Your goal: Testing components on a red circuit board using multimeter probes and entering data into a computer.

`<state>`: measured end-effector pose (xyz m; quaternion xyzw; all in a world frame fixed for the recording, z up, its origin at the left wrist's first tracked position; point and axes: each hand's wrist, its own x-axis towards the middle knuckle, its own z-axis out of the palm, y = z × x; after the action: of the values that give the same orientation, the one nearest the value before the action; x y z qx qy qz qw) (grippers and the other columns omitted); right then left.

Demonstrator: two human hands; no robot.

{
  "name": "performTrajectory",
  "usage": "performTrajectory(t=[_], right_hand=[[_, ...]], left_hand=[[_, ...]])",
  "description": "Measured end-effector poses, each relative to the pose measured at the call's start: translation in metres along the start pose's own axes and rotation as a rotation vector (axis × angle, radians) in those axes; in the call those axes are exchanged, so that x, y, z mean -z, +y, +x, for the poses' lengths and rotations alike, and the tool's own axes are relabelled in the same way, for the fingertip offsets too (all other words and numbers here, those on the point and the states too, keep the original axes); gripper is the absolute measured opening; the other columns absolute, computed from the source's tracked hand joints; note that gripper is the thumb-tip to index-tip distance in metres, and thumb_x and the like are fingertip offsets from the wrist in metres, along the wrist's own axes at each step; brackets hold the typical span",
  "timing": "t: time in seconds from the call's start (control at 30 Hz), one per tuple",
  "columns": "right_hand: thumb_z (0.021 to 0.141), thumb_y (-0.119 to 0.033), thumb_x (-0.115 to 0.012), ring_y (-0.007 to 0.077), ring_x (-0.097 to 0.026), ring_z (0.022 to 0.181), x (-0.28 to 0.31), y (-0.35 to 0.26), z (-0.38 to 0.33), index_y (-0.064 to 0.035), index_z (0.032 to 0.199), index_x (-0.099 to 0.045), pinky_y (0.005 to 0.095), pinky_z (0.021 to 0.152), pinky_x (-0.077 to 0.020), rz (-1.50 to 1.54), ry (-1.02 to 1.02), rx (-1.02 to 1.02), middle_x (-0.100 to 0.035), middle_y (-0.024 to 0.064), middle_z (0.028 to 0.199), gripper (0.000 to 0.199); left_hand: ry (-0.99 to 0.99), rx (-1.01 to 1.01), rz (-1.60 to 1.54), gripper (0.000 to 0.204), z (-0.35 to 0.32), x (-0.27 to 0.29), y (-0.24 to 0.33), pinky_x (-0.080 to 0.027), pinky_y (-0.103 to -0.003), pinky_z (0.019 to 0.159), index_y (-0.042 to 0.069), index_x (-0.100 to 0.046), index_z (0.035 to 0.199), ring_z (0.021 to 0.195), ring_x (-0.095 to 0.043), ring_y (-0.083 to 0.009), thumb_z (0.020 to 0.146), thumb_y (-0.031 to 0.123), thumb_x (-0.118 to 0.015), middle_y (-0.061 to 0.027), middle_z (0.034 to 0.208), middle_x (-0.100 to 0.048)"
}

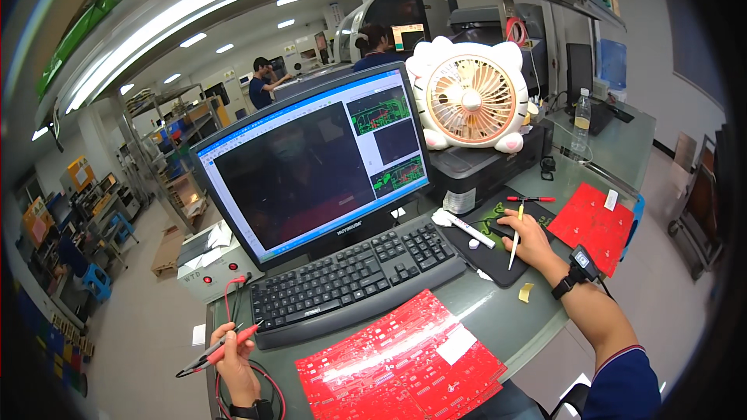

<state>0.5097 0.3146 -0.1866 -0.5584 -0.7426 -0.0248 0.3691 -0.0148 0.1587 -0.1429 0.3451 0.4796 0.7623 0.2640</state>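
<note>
My left hand (238,365) is closed around a pair of test probes (233,342), one red and one greyish, beside the left end of the black keyboard (350,280). A red cable loops below that hand. My right hand (532,241) pinches a slim white and yellow pen-like stick (514,244) above the dark mouse pad (510,268). Its lower tip points down toward the pad; I cannot tell whether it touches. A red circuit board (389,365) with a white label lies in front of the keyboard, between my hands.
A monitor (296,163) stands behind the keyboard, with a cat-shaped fan (471,97) on a black printer to its right. A white marker (472,230), a red pen (531,199) and another red board (593,222) lie at right. At left stands a grey tester box (210,268).
</note>
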Motion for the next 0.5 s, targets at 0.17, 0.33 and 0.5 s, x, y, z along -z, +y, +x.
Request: performTrajectory(t=[0.17, 0.33, 0.5], right_hand=[[0.071, -0.012, -0.071, 0.0311, -0.049, 0.116, 0.0004, -0.0015, -0.0011, -0.0151, 0.111, -0.059, 0.0402, 0.096, -0.0417, -0.001, 0.003, -0.009, -0.054, 0.0098, 0.128, 0.042], [0.071, -0.012, -0.071, 0.0307, -0.049, 0.116, -0.0004, -0.0007, -0.0012, -0.0156, 0.113, -0.059, 0.0399, 0.096, -0.0417, 0.003, -0.007, -0.028, -0.053, 0.0092, 0.128, 0.043], [0.071, -0.012, -0.071, 0.0304, -0.049, 0.116, -0.0006, -0.0012, -0.0006, -0.0155, 0.113, -0.059, 0.0398, 0.096, -0.0418, -0.008, 0.004, -0.026, -0.053, 0.0091, 0.128, 0.044]], left_hand=[[0.010, 0.005, 0.001, 0.020, -0.0017, -0.0009, 0.0020, -0.047, -0.019, 0.064, 0.006, -0.054, 0.109, 0.066, -0.057, -0.0085, 0.093, 0.018, -0.054, -0.0036, 0.082, -0.061], [-0.008, 0.001, 0.004, 0.021, -0.0014, -0.0007, 0.0019, -0.048, -0.019, 0.064, 0.006, -0.054, 0.109, 0.066, -0.057, -0.0083, 0.092, 0.018, -0.055, -0.0033, 0.081, -0.061], [0.002, 0.000, 0.003, 0.021, -0.0008, -0.0021, 0.0015, -0.048, -0.019, 0.063, 0.005, -0.055, 0.109, 0.065, -0.057, -0.0083, 0.092, 0.018, -0.055, -0.0033, 0.081, -0.061]])
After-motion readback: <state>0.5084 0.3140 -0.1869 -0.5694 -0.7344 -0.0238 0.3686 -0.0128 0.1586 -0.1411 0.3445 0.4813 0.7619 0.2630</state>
